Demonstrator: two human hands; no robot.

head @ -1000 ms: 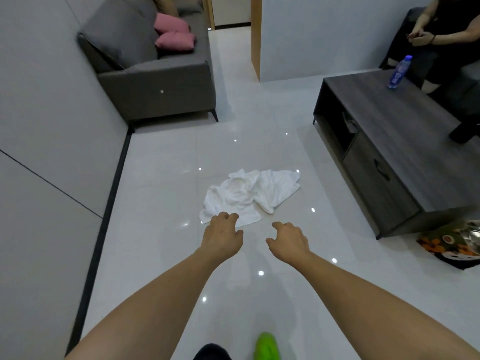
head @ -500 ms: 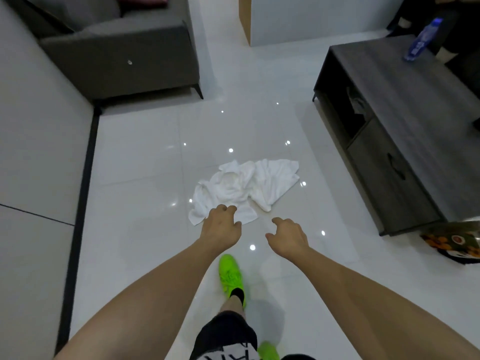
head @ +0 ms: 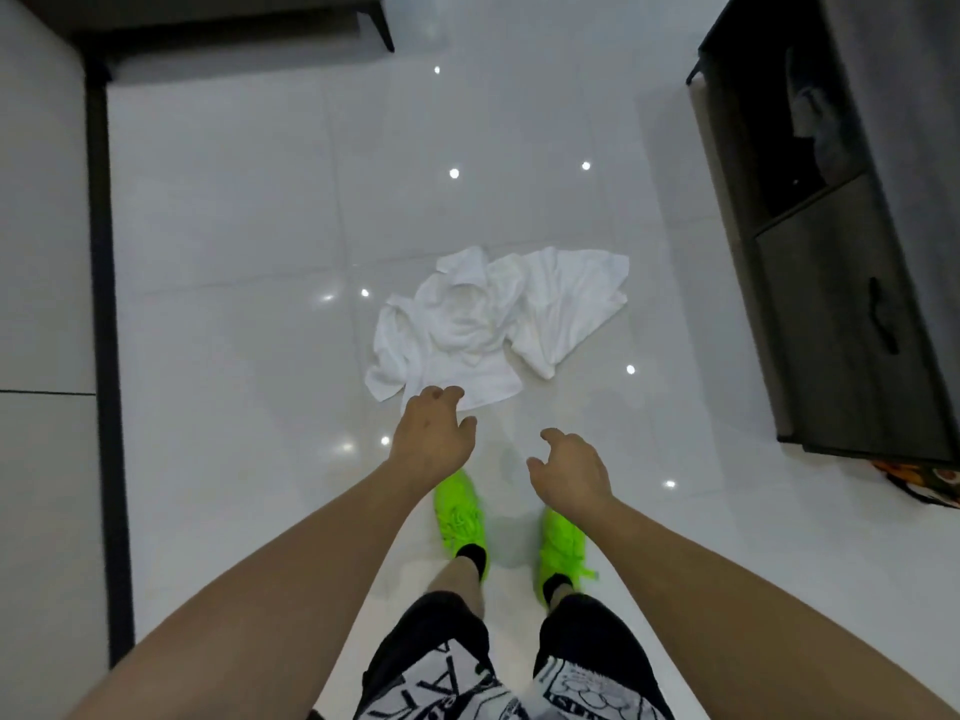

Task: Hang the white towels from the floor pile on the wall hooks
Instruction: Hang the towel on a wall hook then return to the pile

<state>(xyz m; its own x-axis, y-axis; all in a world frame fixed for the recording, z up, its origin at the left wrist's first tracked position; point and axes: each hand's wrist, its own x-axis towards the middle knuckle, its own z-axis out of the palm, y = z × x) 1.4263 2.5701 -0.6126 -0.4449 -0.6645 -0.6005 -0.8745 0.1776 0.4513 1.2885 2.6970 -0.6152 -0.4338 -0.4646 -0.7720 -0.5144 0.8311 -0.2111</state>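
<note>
A crumpled pile of white towels (head: pixel 493 324) lies on the glossy white tiled floor in the middle of the view. My left hand (head: pixel 432 436) hovers over the pile's near edge with its fingers loosely curled and holds nothing. To the right, my right hand (head: pixel 570 470) hangs a little short of the pile, also loosely curled and holding nothing. No wall hooks are in view.
A dark wooden low cabinet (head: pixel 852 283) stands along the right. A grey sofa's base and leg (head: pixel 382 31) show at the top left. The grey wall (head: pixel 41 252) with a black skirting strip runs down the left. My green shoes (head: pixel 460 511) stand just behind the hands.
The view has tilted down and come closer to the pile, so my legs and both shoes now show. Both hands have stayed reaching out towards the towels, holding nothing.
</note>
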